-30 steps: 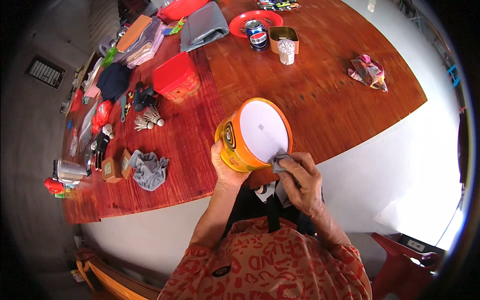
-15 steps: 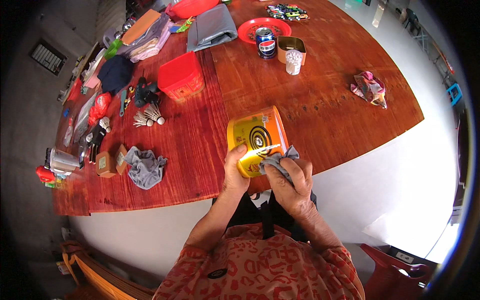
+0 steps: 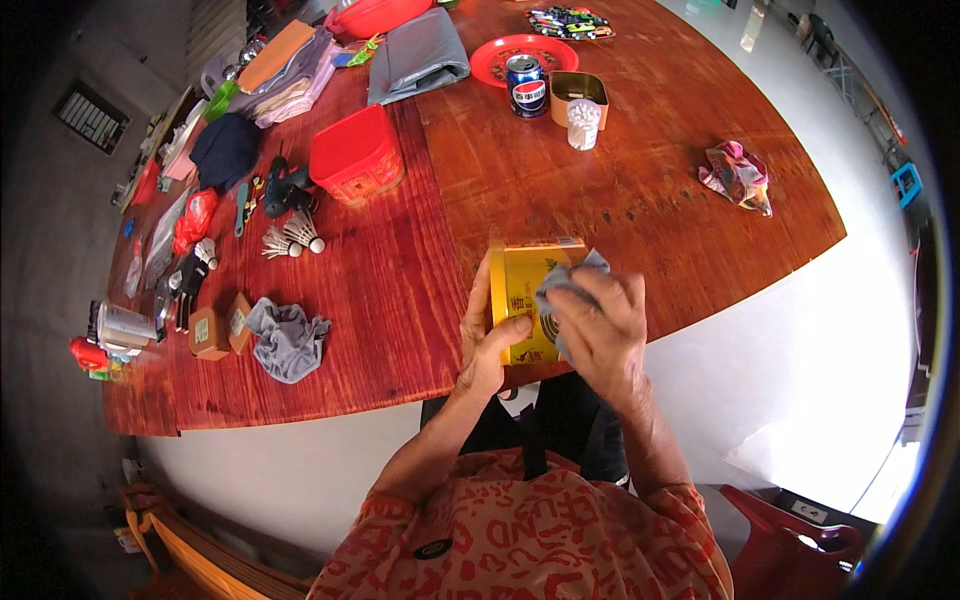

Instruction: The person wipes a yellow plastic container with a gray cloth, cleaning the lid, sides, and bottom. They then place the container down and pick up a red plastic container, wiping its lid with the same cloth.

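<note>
A yellow and orange box [image 3: 519,285] with a dark spiral printed on it is held up at the near edge of the table. My left hand [image 3: 488,335] grips it from the left, thumb across the printed face and the other fingers behind. In my right hand [image 3: 608,325] a small grey cloth [image 3: 570,285] is bunched under bent fingers and pressed against the box's right part. The hand and cloth hide much of that side.
On the red wooden table [image 3: 400,290], a crumpled grey cloth [image 3: 288,340] lies left beside small brown boxes [image 3: 209,333]. Farther back are shuttlecocks [image 3: 294,236], a drill [image 3: 287,188], a red container [image 3: 357,155], a soda can [image 3: 526,87], a cotton swab tub [image 3: 583,125] and a crumpled wrapper [image 3: 737,176].
The box has been turned, so its spiral is now mostly covered by my right hand. That hand and its cloth have moved up along the box; my left hand has shifted slightly right.
</note>
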`<move>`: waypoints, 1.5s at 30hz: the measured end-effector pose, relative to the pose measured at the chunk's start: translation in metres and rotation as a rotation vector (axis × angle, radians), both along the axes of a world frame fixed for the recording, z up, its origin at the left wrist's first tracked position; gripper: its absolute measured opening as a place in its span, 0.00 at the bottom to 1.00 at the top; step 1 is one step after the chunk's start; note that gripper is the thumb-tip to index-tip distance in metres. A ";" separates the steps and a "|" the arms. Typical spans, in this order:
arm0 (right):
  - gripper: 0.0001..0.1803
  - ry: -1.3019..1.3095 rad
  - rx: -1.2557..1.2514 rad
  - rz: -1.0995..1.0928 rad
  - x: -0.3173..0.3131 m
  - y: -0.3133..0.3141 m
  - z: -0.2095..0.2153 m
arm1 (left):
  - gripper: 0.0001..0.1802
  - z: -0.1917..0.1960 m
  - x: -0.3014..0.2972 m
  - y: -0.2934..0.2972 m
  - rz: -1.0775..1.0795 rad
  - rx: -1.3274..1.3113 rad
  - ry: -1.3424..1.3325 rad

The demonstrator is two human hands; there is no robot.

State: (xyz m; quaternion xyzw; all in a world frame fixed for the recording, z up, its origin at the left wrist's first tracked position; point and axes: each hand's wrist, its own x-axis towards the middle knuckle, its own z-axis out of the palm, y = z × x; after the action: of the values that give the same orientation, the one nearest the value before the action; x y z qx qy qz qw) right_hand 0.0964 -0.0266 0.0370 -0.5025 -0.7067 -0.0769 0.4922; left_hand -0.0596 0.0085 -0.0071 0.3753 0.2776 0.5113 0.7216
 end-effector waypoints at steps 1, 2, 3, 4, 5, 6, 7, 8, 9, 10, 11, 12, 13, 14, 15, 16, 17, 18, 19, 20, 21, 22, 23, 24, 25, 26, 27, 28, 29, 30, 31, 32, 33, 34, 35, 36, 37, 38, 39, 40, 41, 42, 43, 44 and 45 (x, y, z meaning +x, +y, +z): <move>0.18 -0.019 0.010 -0.012 -0.004 -0.006 -0.005 | 0.50 -0.002 0.000 0.000 0.004 0.021 0.026; 0.17 -0.051 0.045 -0.028 -0.007 -0.011 -0.008 | 0.50 -0.004 -0.001 0.001 0.008 0.041 0.051; 0.17 -0.056 0.060 -0.021 -0.009 -0.016 -0.013 | 0.50 -0.006 -0.002 0.002 0.011 0.062 0.077; 0.17 -0.061 0.077 -0.014 -0.011 -0.019 -0.017 | 0.50 -0.006 -0.003 0.001 0.004 0.070 0.083; 0.17 -0.054 0.076 -0.008 -0.010 -0.018 -0.017 | 0.49 -0.007 -0.004 0.001 -0.003 0.077 0.088; 0.16 -0.048 0.075 -0.003 -0.008 -0.016 -0.017 | 0.49 -0.008 -0.005 0.001 -0.010 0.084 0.094; 0.16 -0.042 0.076 0.003 -0.007 -0.012 -0.016 | 0.49 -0.010 -0.006 0.001 -0.026 0.077 0.069; 0.14 -0.028 0.064 0.003 -0.006 -0.008 -0.013 | 0.49 -0.013 -0.008 0.001 -0.041 0.069 0.045; 0.13 -0.040 0.014 0.012 -0.003 -0.006 -0.005 | 0.49 -0.014 -0.009 0.001 -0.055 0.062 0.021; 0.12 -0.052 -0.035 0.022 -0.001 -0.003 0.002 | 0.49 -0.014 -0.009 0.002 -0.066 0.059 0.021; 0.11 -0.044 -0.055 0.039 0.001 0.001 0.004 | 0.49 -0.014 -0.009 0.002 -0.075 0.056 0.022; 0.11 -0.037 -0.076 0.057 0.004 0.007 0.005 | 0.49 -0.014 -0.010 0.001 -0.084 0.053 0.024; 0.10 -0.030 -0.097 0.074 0.007 0.012 0.007 | 0.50 -0.013 -0.010 0.001 -0.097 0.048 0.010; 0.10 0.002 -0.125 0.128 0.009 0.018 0.007 | 0.50 -0.013 -0.010 0.001 -0.110 0.042 -0.004; 0.09 0.033 -0.154 0.182 0.012 0.024 0.008 | 0.51 -0.013 -0.011 0.000 -0.122 0.036 -0.018; 0.09 0.063 -0.182 0.236 0.015 0.030 0.009 | 0.52 -0.013 -0.011 0.000 -0.121 0.044 -0.007; 0.09 0.101 -0.212 0.279 0.017 0.035 0.010 | 0.52 -0.013 -0.011 -0.001 -0.121 0.052 0.004; 0.08 0.097 -0.262 0.289 0.019 0.040 0.010 | 0.53 -0.012 -0.011 -0.001 -0.121 0.060 0.015; 0.08 0.093 -0.310 0.299 0.022 0.044 0.010 | 0.54 -0.013 -0.011 -0.002 -0.122 0.075 0.028; 0.08 0.089 -0.358 0.308 0.024 0.048 0.012 | 0.54 -0.013 -0.012 -0.002 -0.123 0.089 0.041; 0.08 -0.005 -0.372 0.268 0.026 0.051 0.018 | 0.55 -0.014 -0.012 -0.003 -0.124 0.104 0.055; 0.08 0.052 -0.451 0.306 0.027 0.056 0.019 | 0.56 -0.012 -0.012 -0.005 -0.127 0.093 0.054; 0.08 0.110 -0.529 0.343 0.027 0.061 0.020 | 0.57 -0.009 -0.011 -0.007 -0.130 0.081 0.053; 0.09 0.168 -0.607 0.380 0.027 0.065 0.020 | 0.57 -0.007 -0.011 -0.009 -0.134 0.070 0.052; 0.08 0.177 -0.564 0.424 0.026 0.066 0.022 | 0.58 -0.008 -0.012 -0.009 -0.137 0.080 0.044; 0.08 0.174 -0.489 0.442 0.025 0.065 0.021 | 0.58 -0.011 -0.012 -0.010 -0.140 0.091 0.036; 0.08 0.171 -0.414 0.460 0.023 0.061 0.018 | 0.58 -0.012 -0.013 -0.009 -0.142 0.104 0.036; 0.08 0.169 -0.342 0.482 0.020 0.055 0.015 | 0.58 -0.014 -0.013 -0.009 -0.141 0.115 0.037; 0.09 0.106 -0.258 0.449 0.017 0.048 0.014 | 0.58 -0.015 -0.014 -0.008 -0.139 0.129 0.047; 0.09 0.040 -0.190 0.429 0.014 0.042 0.016 | 0.58 -0.015 -0.015 -0.007 -0.137 0.142 0.057; 0.10 -0.026 -0.125 0.405 0.010 0.035 0.019 | 0.58 -0.015 -0.015 -0.007 -0.140 0.131 0.054; 0.11 -0.091 -0.059 0.381 0.007 0.028 0.020 | 0.58 -0.015 -0.015 -0.007 -0.143 0.119 0.051; 0.14 -0.101 -0.083 0.378 0.002 0.020 0.017 | 0.58 -0.015 -0.015 -0.007 -0.145 0.108 0.048; 0.14 -0.112 -0.081 0.377 -0.002 0.012 0.015 | 0.58 -0.017 -0.015 -0.006 -0.134 0.141 0.075; 0.14 -0.140 -0.053 0.381 -0.005 0.004 0.011 | 0.58 -0.022 -0.014 -0.004 -0.122 0.174 0.102; 0.14 -0.169 -0.025 0.385 -0.006 0.001 0.007 | 0.58 -0.024 -0.013 -0.003 -0.110 0.207 0.129; 0.13 -0.177 -0.035 0.374 -0.005 0.000 0.007 | 0.58 -0.024 -0.013 -0.003 -0.104 0.223 0.128; 0.13 -0.185 -0.046 0.365 -0.004 0.000 0.008 | 0.58 -0.024 -0.013 -0.002 -0.106 0.196 0.116; 0.13 -0.193 -0.056 0.355 -0.004 0.000 0.009 | 0.58 -0.025 -0.014 -0.002 -0.109 0.168 0.105; 0.13 -0.180 -0.060 0.303 -0.006 0.003 0.009 | 0.59 -0.022 -0.014 -0.001 -0.112 0.141 0.094; 0.13 -0.168 -0.063 0.252 -0.009 0.007 0.010 | 0.60 -0.018 -0.014 -0.001 -0.122 0.090 0.109; 0.12 -0.156 -0.067 0.200 -0.012 0.012 0.011 | 0.61 -0.013 -0.013 -0.001 -0.131 0.039 0.124; 0.11 -0.162 -0.067 0.170 -0.013 0.018 0.009 | 0.62 -0.011 -0.015 0.001 -0.154 0.028 0.139; 0.11 -0.153 -0.076 0.160 -0.012 0.023 0.010 | 0.63 -0.008 -0.016 0.002 -0.178 0.017 0.153; 0.11 -0.144 -0.084 0.150 -0.009 0.028 0.010 | 0.64 -0.010 -0.019 0.005 -0.220 0.043 0.167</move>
State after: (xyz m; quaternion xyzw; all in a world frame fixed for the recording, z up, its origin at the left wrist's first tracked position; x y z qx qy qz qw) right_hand 0.0871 0.0011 0.0466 -0.4616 -0.7785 -0.0459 0.4228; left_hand -0.0784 0.0139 -0.0169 0.4602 0.2827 0.4021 0.7393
